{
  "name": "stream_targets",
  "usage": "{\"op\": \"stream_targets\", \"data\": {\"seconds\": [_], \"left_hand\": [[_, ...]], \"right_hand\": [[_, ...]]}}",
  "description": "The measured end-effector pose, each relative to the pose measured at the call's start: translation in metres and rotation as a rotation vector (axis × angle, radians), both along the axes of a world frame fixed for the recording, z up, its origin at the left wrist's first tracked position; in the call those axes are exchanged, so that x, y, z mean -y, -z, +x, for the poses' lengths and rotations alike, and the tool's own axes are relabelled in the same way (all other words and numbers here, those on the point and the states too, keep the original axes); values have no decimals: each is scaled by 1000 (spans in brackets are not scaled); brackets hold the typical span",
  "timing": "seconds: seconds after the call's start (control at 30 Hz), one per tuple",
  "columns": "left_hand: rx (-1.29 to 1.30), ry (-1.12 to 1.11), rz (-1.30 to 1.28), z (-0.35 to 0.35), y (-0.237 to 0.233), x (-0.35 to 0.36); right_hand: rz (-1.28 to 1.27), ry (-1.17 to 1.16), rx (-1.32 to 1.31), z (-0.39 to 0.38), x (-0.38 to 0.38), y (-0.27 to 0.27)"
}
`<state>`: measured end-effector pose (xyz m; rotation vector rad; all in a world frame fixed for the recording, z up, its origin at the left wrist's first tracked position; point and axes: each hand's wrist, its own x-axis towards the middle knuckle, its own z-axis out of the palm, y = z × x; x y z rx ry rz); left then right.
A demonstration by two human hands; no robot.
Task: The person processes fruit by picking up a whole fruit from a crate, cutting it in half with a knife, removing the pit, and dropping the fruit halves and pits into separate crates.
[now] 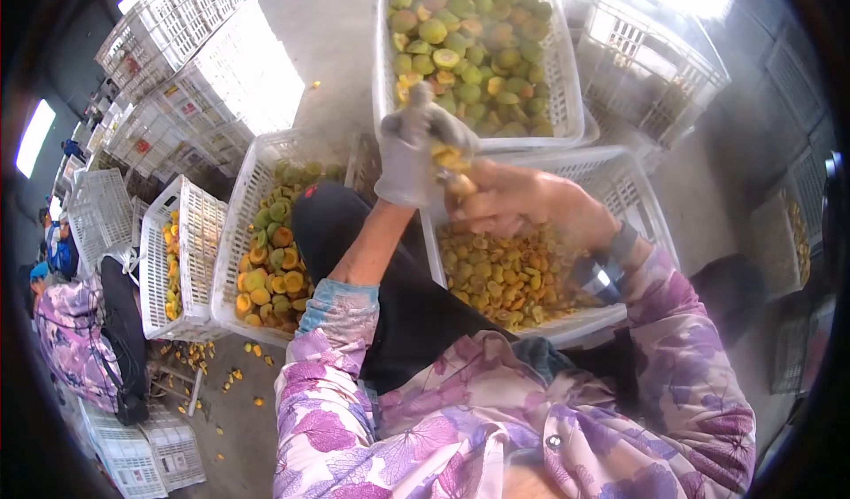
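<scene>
My left hand (409, 155), in a pale grey glove, is closed around a yellow-orange fruit piece (450, 159). Close against it, my bare right hand (513, 200) has its fingers curled in; a small shiny spot shows at the fingertips, but blur hides what they grip. Both hands are above a white crate (657, 224) holding many small yellow-orange fruit pieces (505, 278). Beyond them, another white crate (567, 100) is heaped with green and yellow fruit halves (478, 47). A dark band (624, 244) with a blurred dark object (598, 279) sits at my right wrist.
At left stand a crate (232, 233) of cut fruit and a narrower crate (202, 224). Stacked white crates (212, 65) rise behind; more crates (651, 56) are at right. A person in a floral top (78, 335) sits far left. Fruit pieces litter the floor (243, 428).
</scene>
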<state>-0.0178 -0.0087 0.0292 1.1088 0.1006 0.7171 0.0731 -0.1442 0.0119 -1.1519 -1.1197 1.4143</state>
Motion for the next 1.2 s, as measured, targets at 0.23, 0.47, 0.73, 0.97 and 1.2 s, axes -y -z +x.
{"op": "stream_targets", "data": {"seconds": [0.23, 0.47, 0.73, 0.97, 1.2], "left_hand": [[-260, -720, -211, -43, -6, -90], [-389, -1325, 774, -55, -15, -92], [-341, -768, 402, -31, 6, -78], [-225, -499, -125, -29, 6, -80], [-191, -279, -421, -21, 41, -99]], "right_hand": [[409, 16, 1178, 37, 81, 89], [-141, 353, 1193, 106, -50, 5], [268, 435, 1299, 120, -213, 85], [258, 427, 808, 93, -187, 70], [22, 513, 399, 86, -151, 14]]}}
